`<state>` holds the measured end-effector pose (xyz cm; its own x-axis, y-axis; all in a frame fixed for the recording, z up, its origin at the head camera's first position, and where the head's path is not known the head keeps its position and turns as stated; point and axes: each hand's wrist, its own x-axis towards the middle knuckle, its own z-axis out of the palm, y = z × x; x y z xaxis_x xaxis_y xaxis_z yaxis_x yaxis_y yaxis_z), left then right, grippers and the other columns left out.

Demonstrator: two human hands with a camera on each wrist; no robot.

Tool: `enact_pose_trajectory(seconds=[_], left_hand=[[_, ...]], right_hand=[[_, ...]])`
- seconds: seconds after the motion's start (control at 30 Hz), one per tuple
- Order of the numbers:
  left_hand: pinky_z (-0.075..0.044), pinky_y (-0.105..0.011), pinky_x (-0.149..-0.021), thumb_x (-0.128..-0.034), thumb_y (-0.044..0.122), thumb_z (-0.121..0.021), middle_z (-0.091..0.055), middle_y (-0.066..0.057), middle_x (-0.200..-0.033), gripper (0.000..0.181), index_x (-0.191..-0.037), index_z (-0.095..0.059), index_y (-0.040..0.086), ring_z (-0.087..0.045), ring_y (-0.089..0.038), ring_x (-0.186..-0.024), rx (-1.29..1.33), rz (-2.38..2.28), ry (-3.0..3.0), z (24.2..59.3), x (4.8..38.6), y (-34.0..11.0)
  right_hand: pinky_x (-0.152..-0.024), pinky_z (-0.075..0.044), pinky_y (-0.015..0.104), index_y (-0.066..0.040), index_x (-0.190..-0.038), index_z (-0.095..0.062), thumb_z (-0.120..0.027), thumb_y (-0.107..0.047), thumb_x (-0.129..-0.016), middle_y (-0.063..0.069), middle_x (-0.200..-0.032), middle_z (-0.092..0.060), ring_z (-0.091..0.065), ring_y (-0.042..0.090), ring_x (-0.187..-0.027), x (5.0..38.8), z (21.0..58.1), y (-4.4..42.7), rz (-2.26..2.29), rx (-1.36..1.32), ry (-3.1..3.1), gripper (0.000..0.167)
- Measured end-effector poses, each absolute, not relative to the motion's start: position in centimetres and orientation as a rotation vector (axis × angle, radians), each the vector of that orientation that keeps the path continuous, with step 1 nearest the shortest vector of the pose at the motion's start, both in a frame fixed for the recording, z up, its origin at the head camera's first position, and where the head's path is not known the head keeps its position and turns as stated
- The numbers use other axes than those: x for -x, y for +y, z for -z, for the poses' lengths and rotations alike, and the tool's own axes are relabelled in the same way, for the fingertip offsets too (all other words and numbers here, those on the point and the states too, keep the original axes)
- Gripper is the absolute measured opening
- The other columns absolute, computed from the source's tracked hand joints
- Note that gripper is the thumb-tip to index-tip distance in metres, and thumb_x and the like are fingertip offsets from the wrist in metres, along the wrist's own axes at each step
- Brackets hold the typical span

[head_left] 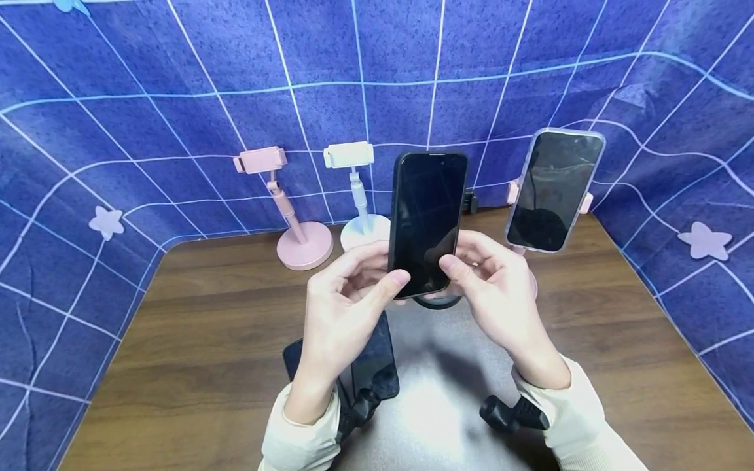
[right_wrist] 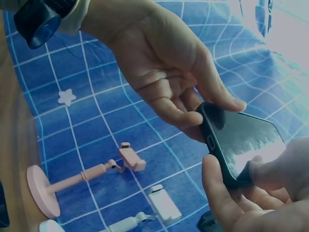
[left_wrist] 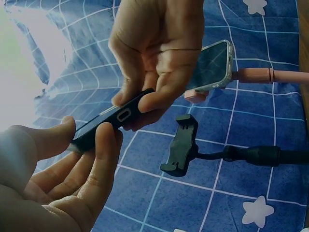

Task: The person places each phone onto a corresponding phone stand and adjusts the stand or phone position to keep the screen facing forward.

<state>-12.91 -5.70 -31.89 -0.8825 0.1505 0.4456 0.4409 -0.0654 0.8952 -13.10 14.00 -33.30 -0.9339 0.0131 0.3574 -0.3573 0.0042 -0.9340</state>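
Observation:
Upright above the table, a smartphone in a dark case faces me with a dark screen. My left hand grips its lower left corner, thumb on the front and fingers behind. At the lower right, my right hand pinches it the same way, thumb over the screen. In the left wrist view, the case's bottom edge with an oval port opening shows between both hands. Just behind the phone stands a black phone stand with its clamp bare; in the head view the phone hides most of it.
A pink stand and a white stand stand at the back left, their clamps bare. On the right, another pink stand holds a clear-cased phone. Dark phones lie partly under my left forearm. Blue gridded cloth surrounds the table.

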Motion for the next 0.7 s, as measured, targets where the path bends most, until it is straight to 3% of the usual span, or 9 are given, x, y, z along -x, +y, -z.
enact_pose_trajectory(seconds=[0.17,0.33,0.5,0.7], left_hand=[[-0.063,-0.040,-0.076,-0.0917,-0.005,-0.072,-0.074,-0.020,-0.111,0.032,-0.123,-0.068,-0.004,-0.075,-0.018,-0.090,0.678,2.076,-1.987,32.0,13.1,-5.7],[-0.063,-0.039,-0.076,-0.0941,-0.002,-0.070,-0.074,-0.019,-0.113,0.029,-0.123,-0.069,-0.003,-0.074,-0.017,-0.089,0.687,2.063,-2.013,32.4,13.8,-5.7],[-0.063,-0.038,-0.076,-0.0934,0.000,-0.073,-0.075,-0.018,-0.111,0.029,-0.123,-0.070,-0.001,-0.075,-0.016,-0.090,0.655,2.045,-2.056,33.0,14.6,-5.6],[-0.063,-0.038,-0.075,-0.0932,0.001,-0.073,-0.075,-0.020,-0.111,0.030,-0.122,-0.070,-0.002,-0.075,-0.014,-0.090,0.623,2.036,-2.086,33.9,15.6,-5.4]], right_hand=[[-0.071,-0.063,0.038,0.006,-0.116,-0.066,-0.061,0.006,-0.099,-0.002,-0.098,-0.078,-0.077,0.013,-0.083,13.8,33.9,14.1,-2.154,-0.397,-1.884,0.018],[-0.063,-0.062,0.031,0.001,-0.115,-0.068,-0.059,0.009,-0.099,0.002,-0.101,-0.078,-0.077,0.015,-0.080,14.3,34.0,14.4,-2.206,-0.401,-1.793,0.020],[-0.069,-0.063,0.036,0.002,-0.114,-0.068,-0.059,0.009,-0.098,0.005,-0.100,-0.078,-0.077,0.017,-0.079,14.7,33.9,15.2,-2.194,-0.357,-1.744,0.020],[-0.069,-0.062,0.029,-0.003,-0.110,-0.071,-0.063,0.009,-0.096,0.000,-0.092,-0.078,-0.075,0.010,-0.076,15.1,33.8,16.2,-2.061,-0.220,-1.782,0.021]])
